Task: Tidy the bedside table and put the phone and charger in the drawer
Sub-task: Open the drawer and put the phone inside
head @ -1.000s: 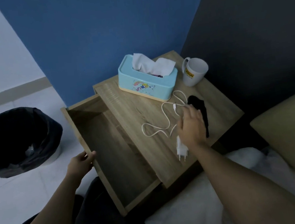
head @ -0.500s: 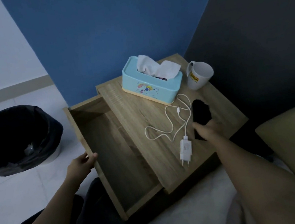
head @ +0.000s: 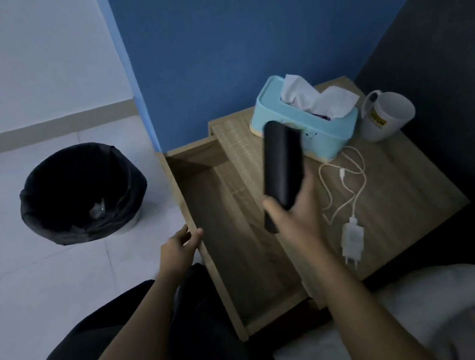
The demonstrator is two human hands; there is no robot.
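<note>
My right hand [head: 296, 214] is shut on the black phone [head: 280, 162] and holds it tilted in the air, above the near edge of the bedside table [head: 410, 185] beside the open drawer [head: 231, 240]. My left hand [head: 179, 248] grips the drawer's left side wall. The drawer looks bare inside. The white charger [head: 351, 239] lies on the tabletop near the front edge, with its white cable [head: 346, 178] looped behind it.
A light blue tissue box [head: 307, 125] and a white mug [head: 387, 115] stand at the back of the table against the blue wall. A black-lined bin [head: 82, 193] sits on the floor to the left. Bedding [head: 427, 321] lies at lower right.
My right hand has taken the phone off the tabletop and lifted it leftward toward the drawer. My left hand stays on the drawer's side. The view has shifted left.
</note>
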